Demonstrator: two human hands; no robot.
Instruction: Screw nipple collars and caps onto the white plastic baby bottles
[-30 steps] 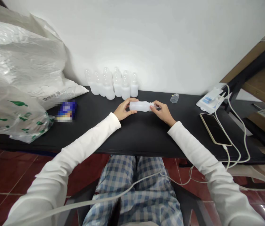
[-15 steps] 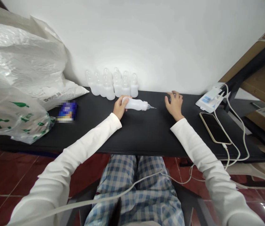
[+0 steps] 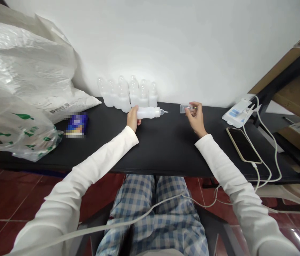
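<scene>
My left hand (image 3: 132,118) is closed round a white squeeze bottle (image 3: 148,112) that lies sideways above the black desk (image 3: 160,142), its thin nozzle tip pointing right. My right hand (image 3: 196,117) pinches a small clear cap (image 3: 185,108), held a short gap to the right of the nozzle. Just behind the left hand, several capped white bottles (image 3: 128,94) stand in a cluster against the wall.
Large plastic bags (image 3: 19,89) fill the desk's left end, with a blue packet (image 3: 76,124) beside them. A phone (image 3: 242,145) on a white cable and a white box (image 3: 237,113) lie at the right. A wooden shelf frame (image 3: 296,89) stands far right.
My right hand left the bottle, reached right to the cap on the desk and lifted it. My left hand carried the bottle back and left, now uncapped with the nozzle showing.
</scene>
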